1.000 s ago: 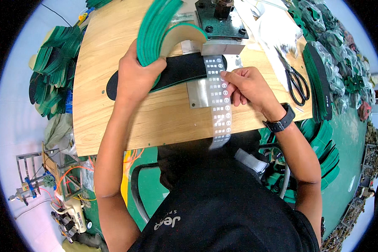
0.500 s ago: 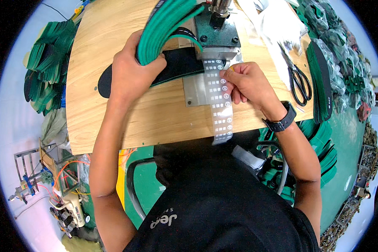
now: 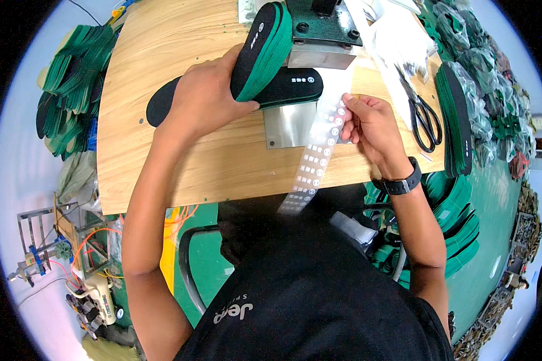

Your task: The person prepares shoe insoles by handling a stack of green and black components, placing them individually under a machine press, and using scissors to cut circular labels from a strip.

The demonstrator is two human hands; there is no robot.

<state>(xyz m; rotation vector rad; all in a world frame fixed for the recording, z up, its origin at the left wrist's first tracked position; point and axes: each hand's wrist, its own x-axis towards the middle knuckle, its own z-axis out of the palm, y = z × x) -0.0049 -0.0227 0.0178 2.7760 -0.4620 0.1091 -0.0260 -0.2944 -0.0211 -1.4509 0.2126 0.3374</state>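
Observation:
My left hand (image 3: 208,96) is closed around a stack of green insoles (image 3: 265,57) with black tops, tilted up beside the press; the top one bears a small white print. Under that stack, a black insole (image 3: 292,86) lies across the metal plate (image 3: 290,127), with a white print at its right end. My left thumb is close to its near edge. My right hand (image 3: 370,123) pinches a clear strip of transfer film (image 3: 320,157) with rows of white prints. The strip hangs beside the insole, down past the table edge. Above sits the press head (image 3: 322,55).
Black-handled scissors (image 3: 426,123) and another insole stack (image 3: 454,120) lie at the table's right. White sheeting (image 3: 397,36) is behind them. More insoles (image 3: 75,90) are piled off the left side, others (image 3: 454,210) below right. Bagged goods (image 3: 464,72) stand far right.
The film strip has come off the insole toward the right, and a white print now shows there. The stack in my left hand has turned, its black top now showing.

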